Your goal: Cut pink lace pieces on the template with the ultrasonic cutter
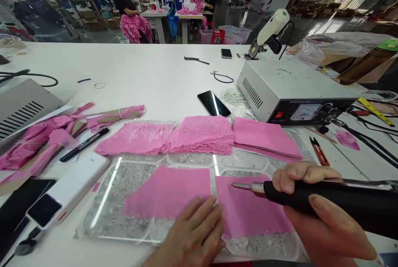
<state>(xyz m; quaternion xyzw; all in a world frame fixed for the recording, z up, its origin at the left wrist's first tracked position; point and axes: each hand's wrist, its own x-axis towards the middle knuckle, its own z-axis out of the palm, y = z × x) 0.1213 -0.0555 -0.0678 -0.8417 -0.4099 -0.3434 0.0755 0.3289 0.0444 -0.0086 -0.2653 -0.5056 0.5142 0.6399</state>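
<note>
My right hand [323,209] is wrapped round a thick black handheld tool [298,194] with a pointed metal tip. The tip points left over a pink fabric piece [255,209]; whether it touches the cloth I cannot tell. My left hand [197,229] lies flat with its fingers stretched out, its fingertips on the right side of another pink fabric piece [183,186] and beside the gap between the two. Both pieces rest on a clear-topped board [124,225]. Behind them lie pink lace pieces [137,137], a stack of lace [202,134] and a folded plain pink stack [264,136].
A metal control box [311,88] with cables stands at the right, near orange-handled tweezers [319,151]. A phone [214,103] lies behind the lace. On the left are pink strips [40,138], a black marker [83,144] and a white device [68,188].
</note>
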